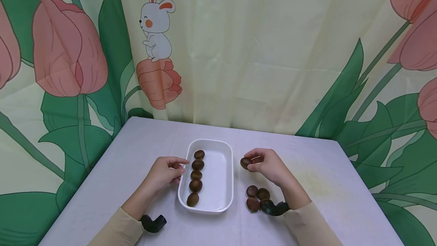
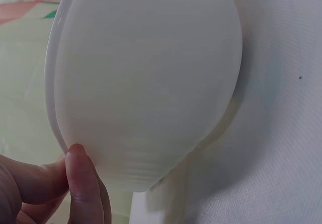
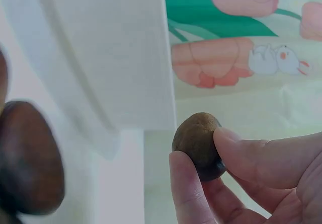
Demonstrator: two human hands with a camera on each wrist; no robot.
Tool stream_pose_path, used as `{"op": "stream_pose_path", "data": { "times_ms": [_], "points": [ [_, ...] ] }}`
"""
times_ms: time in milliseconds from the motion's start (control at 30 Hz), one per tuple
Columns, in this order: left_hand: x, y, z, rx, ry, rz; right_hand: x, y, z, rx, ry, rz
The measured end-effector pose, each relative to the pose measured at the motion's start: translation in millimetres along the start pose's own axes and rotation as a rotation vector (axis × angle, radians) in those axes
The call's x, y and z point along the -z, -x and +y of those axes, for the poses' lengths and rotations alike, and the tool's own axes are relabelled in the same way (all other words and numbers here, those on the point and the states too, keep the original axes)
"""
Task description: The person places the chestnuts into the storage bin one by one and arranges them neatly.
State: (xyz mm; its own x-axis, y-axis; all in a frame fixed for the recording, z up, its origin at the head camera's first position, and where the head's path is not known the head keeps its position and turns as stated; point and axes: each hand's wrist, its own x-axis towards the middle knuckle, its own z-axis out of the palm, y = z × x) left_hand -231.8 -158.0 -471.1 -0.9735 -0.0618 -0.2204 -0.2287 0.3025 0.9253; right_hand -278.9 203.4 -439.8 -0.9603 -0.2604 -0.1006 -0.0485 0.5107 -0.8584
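Looking down at one bench (image 1: pixel 348 200) covered in a pale cloth (image 1: pixel 82 215), and taking the one white tray (image 1: pixel 218 177) as the clock's centre. Showing two beige sleeves (image 1: pixel 117 227) nearest, at eight and four o'clock, with two black wrist pieces (image 1: pixel 153 223), one beside each cuff. Counting ten chestnuts in all. Finding four loose chestnuts (image 1: pixel 253 204) on the cloth at nearly four o'clock, clustering close, with the right-hand wrist piece partly covering one. Seeing five lined-up chestnuts (image 1: pixel 196 185) inside the tray, running from seven to eleven o'clock along its nine o'clock wall. Holding the tray's rim at nine o'clock with the left hand (image 1: pixel 167 169), pinching it between thumb and fingers. Pinching the tenth chestnut (image 1: pixel 245 163) between thumb and fingers of the right hand (image 1: pixel 268 164), at half past two, a little apart from the tray. Noticing a faint yellowish patch (image 1: pixel 310 179) on the cloth at three o'clock. Facing a cream curtain (image 1: pixel 256 48) beyond the bench's far edge, displaying one printed white rabbit (image 1: pixel 158 46) on one orange carrot (image 1: pixel 151 79) at eleven o'clock. Picking out two pink tulip heads (image 1: pixel 69 48) at ten o'clock and three more at two, rising among green leaves (image 1: pixel 114 29).
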Motion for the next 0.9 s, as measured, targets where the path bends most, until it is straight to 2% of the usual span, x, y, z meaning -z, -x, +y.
{"op": "stream_pose_path", "data": {
  "times_ms": [667, 900],
  "points": [
    [0.6, 2.3, 2.7, 0.013, -0.001, 0.000, -21, -22.1, -37, 0.084, -0.076, -0.021],
    [1.0, 3.1, 2.4, -0.002, 0.002, -0.003, -30, -30.6, -45, 0.090, -0.102, -0.044]
  ]
}}
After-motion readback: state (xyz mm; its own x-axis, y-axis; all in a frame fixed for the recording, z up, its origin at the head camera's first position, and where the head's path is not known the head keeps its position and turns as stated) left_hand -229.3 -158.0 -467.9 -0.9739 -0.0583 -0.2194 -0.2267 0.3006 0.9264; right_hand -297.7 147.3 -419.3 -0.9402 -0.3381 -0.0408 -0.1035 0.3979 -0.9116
